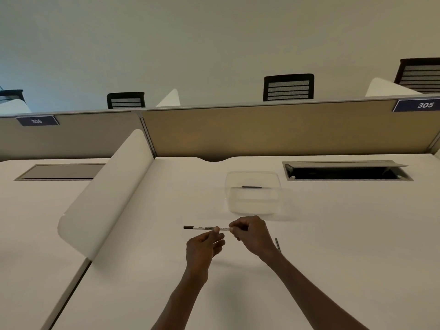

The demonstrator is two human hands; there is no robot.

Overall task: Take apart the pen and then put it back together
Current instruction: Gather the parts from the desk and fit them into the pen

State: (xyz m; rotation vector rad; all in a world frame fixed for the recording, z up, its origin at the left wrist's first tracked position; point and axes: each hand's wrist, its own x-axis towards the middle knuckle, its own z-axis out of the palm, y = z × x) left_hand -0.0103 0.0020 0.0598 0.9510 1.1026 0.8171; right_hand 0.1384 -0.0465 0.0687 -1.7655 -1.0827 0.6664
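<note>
A slim white pen [202,227] with a dark left end is held level just above the white desk [142,270]. My left hand [204,245] pinches its middle from below with thumb and fingers. My right hand [252,233] closes around its right end, which is hidden inside the fingers. A thin dark rod-like part [277,244] lies on the desk just right of my right wrist; what it is cannot be told.
A clear plastic container [252,192] stands on the desk just behind the hands. An open cable hatch [345,171] sits at the back right. A white rounded divider [107,194] rises on the left, a tan partition [273,129] behind.
</note>
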